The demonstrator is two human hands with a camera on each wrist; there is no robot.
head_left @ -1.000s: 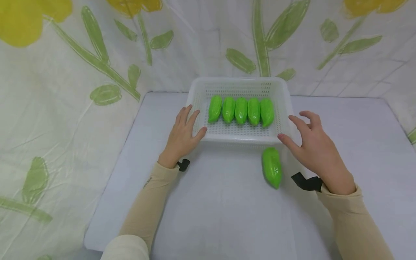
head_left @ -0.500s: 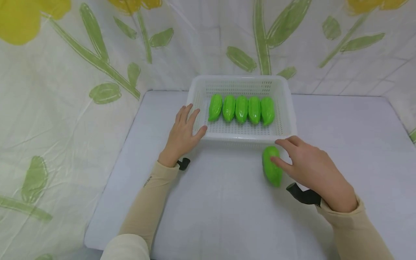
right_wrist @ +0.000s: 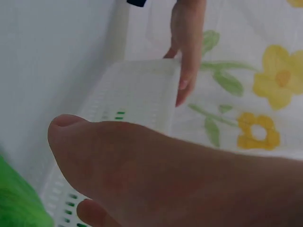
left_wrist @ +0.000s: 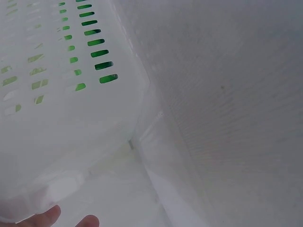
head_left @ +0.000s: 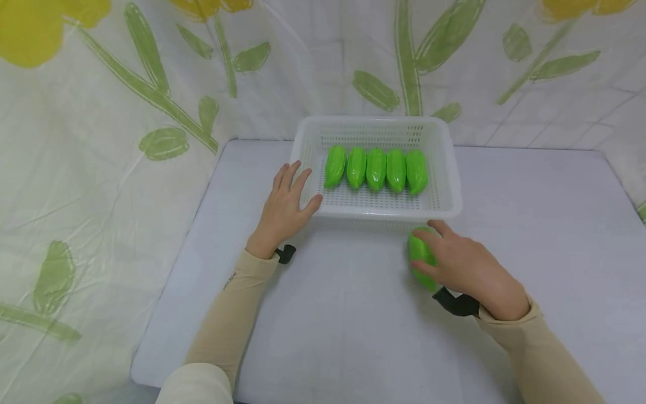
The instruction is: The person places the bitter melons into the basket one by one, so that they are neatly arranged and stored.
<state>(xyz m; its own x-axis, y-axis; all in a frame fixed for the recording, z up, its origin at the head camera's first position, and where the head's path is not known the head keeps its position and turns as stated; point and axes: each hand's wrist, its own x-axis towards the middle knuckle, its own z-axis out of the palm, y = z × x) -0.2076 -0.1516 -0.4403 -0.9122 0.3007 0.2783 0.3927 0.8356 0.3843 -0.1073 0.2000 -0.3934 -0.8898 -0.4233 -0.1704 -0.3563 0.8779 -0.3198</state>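
Note:
A glossy green pepper-shaped piece (head_left: 423, 250) lies on the table just in front of a white perforated basket (head_left: 383, 214). My right hand (head_left: 466, 266) reaches over it from the right, fingers and thumb spread apart, partly hiding it in the head view. In the right wrist view the thumb (right_wrist: 113, 156) stands apart from the green piece (right_wrist: 19, 198). My left hand (head_left: 284, 212) rests at the basket's left rim with its fingers spread; its fingertips (left_wrist: 45, 218) show low in the left wrist view. Several similar green pieces (head_left: 375, 170) lie side by side in a row inside the basket.
The basket stands near the back edge of the pale table (head_left: 323, 325). Behind and to the left hangs a white sheet (head_left: 101, 213) printed with yellow flowers and green leaves.
My right hand has moved from the basket's right side down and left, over the loose green piece. My left hand and the basket have stayed in place.

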